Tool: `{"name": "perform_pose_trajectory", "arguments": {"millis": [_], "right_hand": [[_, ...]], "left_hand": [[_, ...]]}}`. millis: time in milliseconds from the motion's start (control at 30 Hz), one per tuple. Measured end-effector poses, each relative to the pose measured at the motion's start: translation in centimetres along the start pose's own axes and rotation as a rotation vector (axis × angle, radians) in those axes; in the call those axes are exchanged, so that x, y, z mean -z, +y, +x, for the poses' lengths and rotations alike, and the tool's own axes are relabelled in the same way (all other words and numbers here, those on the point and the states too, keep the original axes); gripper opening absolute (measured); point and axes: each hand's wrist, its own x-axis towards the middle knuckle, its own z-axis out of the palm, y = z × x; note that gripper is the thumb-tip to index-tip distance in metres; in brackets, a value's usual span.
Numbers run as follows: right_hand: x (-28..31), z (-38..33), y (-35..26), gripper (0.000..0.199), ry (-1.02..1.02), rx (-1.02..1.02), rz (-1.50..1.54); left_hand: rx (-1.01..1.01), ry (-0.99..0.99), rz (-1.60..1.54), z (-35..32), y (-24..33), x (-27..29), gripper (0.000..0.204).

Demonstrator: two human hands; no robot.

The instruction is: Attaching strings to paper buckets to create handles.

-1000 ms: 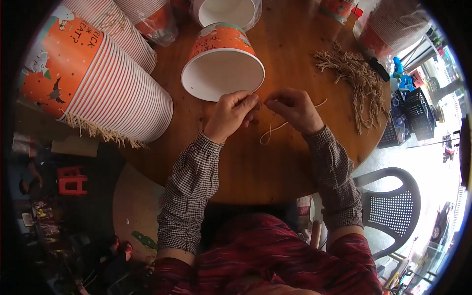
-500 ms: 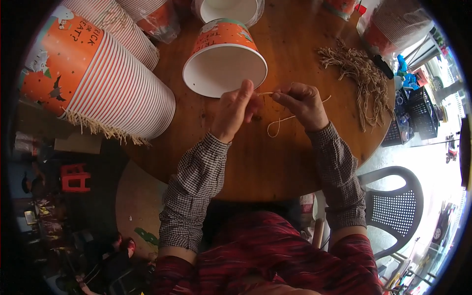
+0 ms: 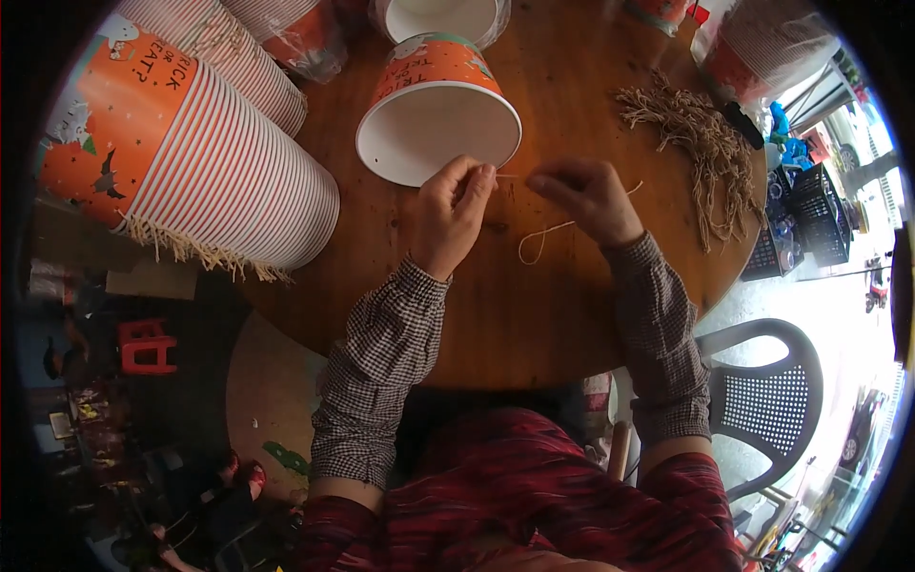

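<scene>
Thumb against fingers, my left hand (image 3: 450, 214) pinches the thin end of a beige string in front of the paper bucket. My right hand (image 3: 593, 202) is closed on the same string a little to the right, and a short taut bit spans the gap between them. The rest of the string (image 3: 536, 250) comes out below my right hand as a loose loop on the table. Just beyond my left hand the orange printed bucket (image 3: 438, 133) lies on its side, its white opening facing me. A small dark hole shows near its rim.
Nested stacks of buckets (image 3: 238, 162) lie at the left, with string ends (image 3: 195, 250) hanging below. A bundle of cut strings (image 3: 705, 153) sits on the right of the round wooden table (image 3: 515, 334). Wrapped buckets (image 3: 772, 52) stand behind it; a grey chair (image 3: 805, 381) is at the right.
My left fingers have closed into a pinch on the string's end, where the thumb pointed up before. My right hand has shifted slightly, and the bucket moved a little.
</scene>
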Motion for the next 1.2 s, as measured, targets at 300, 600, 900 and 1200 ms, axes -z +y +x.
{"name": "perform_pose_trajectory", "arguments": {"millis": [300, 600, 900, 1200], "right_hand": [[1.4, -0.4, 0.9, 0.017, 0.36, -0.01, -0.091], [-1.7, -0.6, -0.4, 0.021, -0.083, -0.194, 0.173], [-2.4, -0.8, -0.4, 0.012, 0.107, -0.008, -0.086], [-2.2, -0.9, -0.5, 0.011, 0.081, -0.059, 0.166]], "left_hand": [[-0.04, -0.034, 0.074, -0.3, 0.3, -0.9, 0.018], [-0.102, -0.042, 0.177, -0.1, 0.9, -0.7, 0.018], [-0.113, -0.049, 0.154, -0.2, -0.5, -1.1, 0.016], [0.315, -0.061, -0.204, -0.2, 1.2, -1.1, 0.044]]}}
